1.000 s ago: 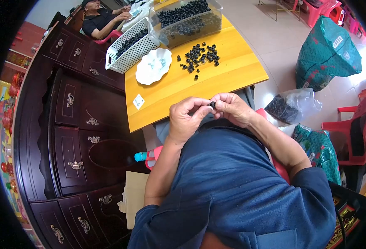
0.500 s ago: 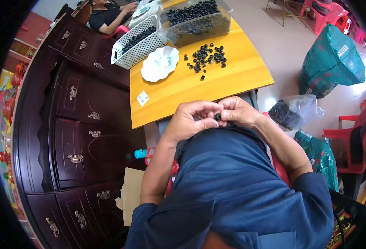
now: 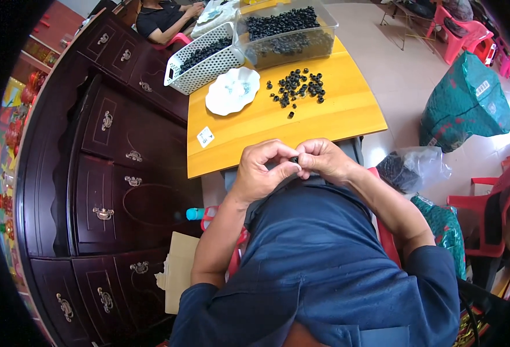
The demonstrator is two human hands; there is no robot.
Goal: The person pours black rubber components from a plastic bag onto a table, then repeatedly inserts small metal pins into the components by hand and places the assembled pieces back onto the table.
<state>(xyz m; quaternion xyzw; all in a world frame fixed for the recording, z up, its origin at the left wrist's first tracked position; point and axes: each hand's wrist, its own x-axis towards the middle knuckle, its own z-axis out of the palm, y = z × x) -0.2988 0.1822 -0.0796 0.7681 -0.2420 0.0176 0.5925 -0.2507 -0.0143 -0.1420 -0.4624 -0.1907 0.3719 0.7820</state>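
Note:
Just past the table's near edge, above my lap, both hands meet around a small black ring-shaped part [image 3: 294,159]. My left hand [image 3: 262,168] has thumb and forefinger curled onto it from the left. From the right, my right hand [image 3: 323,158] pinches at the same part, its thumb against the forefinger. The fingers cover much of the part. On the yellow table [image 3: 237,144] lies a loose pile of similar black parts [image 3: 298,87], with one stray part [image 3: 291,115] closer to me.
Left of the pile sits a white scalloped plate [image 3: 232,91]. Behind it stand a white perforated basket [image 3: 206,65] and a clear bin [image 3: 289,49], both holding black parts. A dark wooden cabinet [image 3: 145,127] borders the left. Green bags [image 3: 466,101] and a red chair [image 3: 486,202] are on the right.
The view has shifted a little, so the table and its things appear slightly right and lower. My hands stay together, with the black part turned slightly between the fingers.

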